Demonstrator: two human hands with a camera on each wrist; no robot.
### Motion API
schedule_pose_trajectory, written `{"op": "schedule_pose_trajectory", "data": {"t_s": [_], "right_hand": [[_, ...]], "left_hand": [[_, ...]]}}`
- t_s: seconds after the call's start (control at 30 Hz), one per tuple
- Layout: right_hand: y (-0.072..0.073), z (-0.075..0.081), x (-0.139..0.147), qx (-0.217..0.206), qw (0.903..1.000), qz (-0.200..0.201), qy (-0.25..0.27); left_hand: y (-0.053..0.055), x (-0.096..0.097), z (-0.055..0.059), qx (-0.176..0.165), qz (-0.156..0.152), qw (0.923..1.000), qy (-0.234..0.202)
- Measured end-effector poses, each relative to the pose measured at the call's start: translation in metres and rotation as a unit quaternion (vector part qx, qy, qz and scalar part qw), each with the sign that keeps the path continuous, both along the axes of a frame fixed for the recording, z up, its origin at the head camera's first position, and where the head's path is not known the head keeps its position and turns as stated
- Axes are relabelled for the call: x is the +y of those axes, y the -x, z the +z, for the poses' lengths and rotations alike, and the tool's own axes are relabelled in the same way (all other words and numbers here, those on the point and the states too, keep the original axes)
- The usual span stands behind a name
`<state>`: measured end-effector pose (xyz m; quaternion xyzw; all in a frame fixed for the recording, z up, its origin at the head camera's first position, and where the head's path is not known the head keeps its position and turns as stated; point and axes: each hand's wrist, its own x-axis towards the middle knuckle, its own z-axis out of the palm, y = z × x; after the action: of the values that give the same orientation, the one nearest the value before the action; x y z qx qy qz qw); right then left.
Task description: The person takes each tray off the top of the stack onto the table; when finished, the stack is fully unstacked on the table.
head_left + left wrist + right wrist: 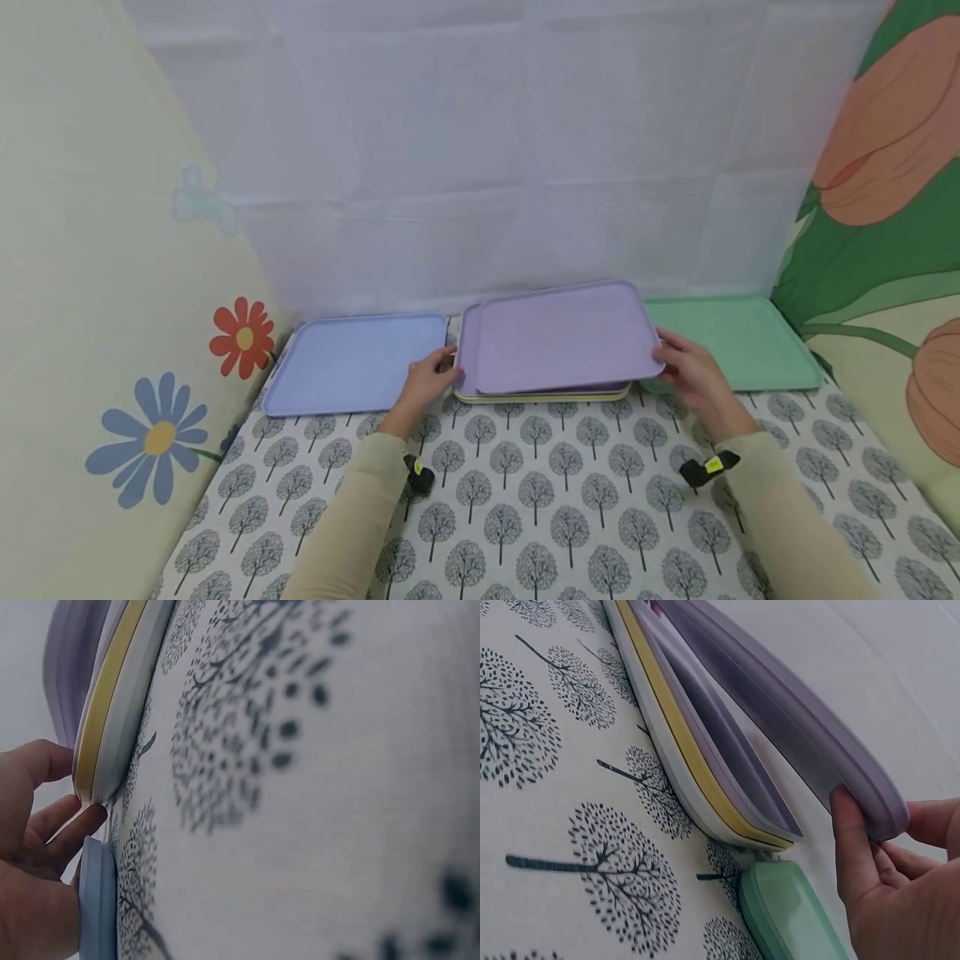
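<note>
My right hand (693,375) pinches the right end of the upper purple tray (566,337), thumb and fingers on opposite faces. That end is raised and shifted right over the stack, as the gap in the right wrist view shows. Beneath it lie another purple tray (739,765), a yellow tray (712,799) and a white tray (675,780) at the bottom. At the stack's left end, my left hand (427,383) grips the edge: one digit is on the purple rim, other fingertips (94,814) by the lower trays.
A blue tray (356,362) lies left of the stack, just beneath my left hand. On the right is a green tray (738,342), partly behind my right hand. A white cloth wall (480,167) stands behind the trays; the tree-print tablecloth (536,525) spreads in front.
</note>
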<state>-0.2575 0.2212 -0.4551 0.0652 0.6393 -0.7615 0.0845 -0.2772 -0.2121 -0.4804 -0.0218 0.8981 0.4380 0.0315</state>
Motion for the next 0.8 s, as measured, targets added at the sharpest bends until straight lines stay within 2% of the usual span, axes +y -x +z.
{"op": "schedule_pose_trajectory", "data": {"t_s": [0.27, 0.6, 0.8], "right_hand": [[-0.010, 0.001, 0.021, 0.001, 0.9994, 0.015, 0.030], [-0.028, 0.000, 0.054, 0.008, 0.9950, 0.024, 0.096], [-0.043, 0.001, 0.075, 0.016, 0.9942, 0.033, 0.101]], "left_hand": [[0.000, -0.001, 0.000, -0.003, 0.000, 1.0000, 0.000], [0.001, -0.001, -0.003, -0.020, 0.011, 0.9997, 0.005], [0.001, 0.001, -0.002, -0.023, 0.006, 0.9997, 0.002]]}}
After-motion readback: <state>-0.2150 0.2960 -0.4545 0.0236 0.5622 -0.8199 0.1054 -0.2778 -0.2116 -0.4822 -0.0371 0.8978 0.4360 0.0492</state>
